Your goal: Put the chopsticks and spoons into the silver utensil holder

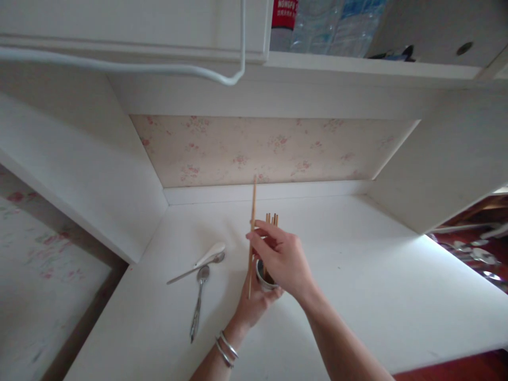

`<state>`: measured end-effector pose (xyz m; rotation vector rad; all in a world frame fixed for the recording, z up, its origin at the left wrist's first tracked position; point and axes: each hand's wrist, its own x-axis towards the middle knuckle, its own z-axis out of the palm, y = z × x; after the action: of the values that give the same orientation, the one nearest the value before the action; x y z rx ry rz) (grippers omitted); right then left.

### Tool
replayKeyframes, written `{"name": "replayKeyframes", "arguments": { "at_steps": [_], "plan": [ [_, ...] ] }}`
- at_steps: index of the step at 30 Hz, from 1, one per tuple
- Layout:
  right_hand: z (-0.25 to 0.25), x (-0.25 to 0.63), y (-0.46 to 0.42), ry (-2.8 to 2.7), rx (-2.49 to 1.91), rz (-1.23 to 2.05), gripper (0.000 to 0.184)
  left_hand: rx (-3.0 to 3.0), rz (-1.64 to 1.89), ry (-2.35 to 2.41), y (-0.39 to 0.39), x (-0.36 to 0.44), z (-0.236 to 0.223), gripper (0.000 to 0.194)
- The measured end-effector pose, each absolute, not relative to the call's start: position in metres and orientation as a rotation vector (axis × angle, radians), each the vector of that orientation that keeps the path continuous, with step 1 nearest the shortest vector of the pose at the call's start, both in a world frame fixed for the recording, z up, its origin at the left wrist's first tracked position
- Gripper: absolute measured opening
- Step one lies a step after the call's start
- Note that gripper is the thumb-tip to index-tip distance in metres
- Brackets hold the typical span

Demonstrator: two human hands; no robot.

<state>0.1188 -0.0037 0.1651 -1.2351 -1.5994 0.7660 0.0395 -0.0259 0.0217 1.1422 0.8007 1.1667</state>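
A small round metal cup [261, 273] is wrapped by the fingers of my left hand [256, 302], which wears two silver bangles at the wrist. Several wooden chopsticks [272, 218] stand in the cup, their upper ends showing above my knuckles. Between thumb and fingertips my right hand [281, 254] pinches a single chopstick [253, 206], held nearly upright just left of the cup. On the white surface to the left lie a white spoon [211, 254], a metal spoon [192, 271] partly under it, and another metal spoon [199, 301].
The white desktop [349, 280] is bounded by a side panel on each side and a floral back wall [238, 148]. Overhead, a shelf [357, 62] holds clear plastic bottles [317, 24]. A white cable [159, 69] hangs at upper left.
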Motion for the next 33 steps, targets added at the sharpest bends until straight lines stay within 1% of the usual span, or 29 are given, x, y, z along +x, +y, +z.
{"name": "replayKeyframes", "arguments": {
  "at_steps": [3,6,11,20,25,28,30,33],
  "plan": [
    [0.16,0.152,0.002,-1.272,-1.202,0.75,0.023,1.171,1.176,0.819,-0.026,0.043,0.021,0.073],
    [0.144,0.174,0.014,-1.17,-1.268,0.68,0.025,1.19,1.16,0.869,-0.026,0.043,0.014,0.075],
    [0.11,0.187,0.021,-1.302,-1.428,0.635,0.032,1.227,1.144,0.897,-0.025,0.042,0.011,0.073],
    [0.077,0.18,0.01,-1.538,-1.481,0.553,0.027,1.204,1.165,0.901,-0.021,0.045,0.004,0.078],
    [0.069,0.18,0.007,-1.5,-1.468,0.603,0.028,1.212,1.179,0.925,-0.02,0.046,0.002,0.079],
    [0.068,0.181,0.007,-1.481,-1.46,0.665,0.032,1.211,1.175,0.944,-0.021,0.045,0.004,0.08],
    [0.067,0.184,0.006,-1.456,-1.427,0.746,0.034,1.206,1.177,0.939,-0.021,0.045,0.006,0.08],
    [0.057,0.19,-0.001,-1.441,-1.265,0.963,0.038,1.191,1.194,0.893,-0.022,0.045,0.011,0.078]
  ]
}}
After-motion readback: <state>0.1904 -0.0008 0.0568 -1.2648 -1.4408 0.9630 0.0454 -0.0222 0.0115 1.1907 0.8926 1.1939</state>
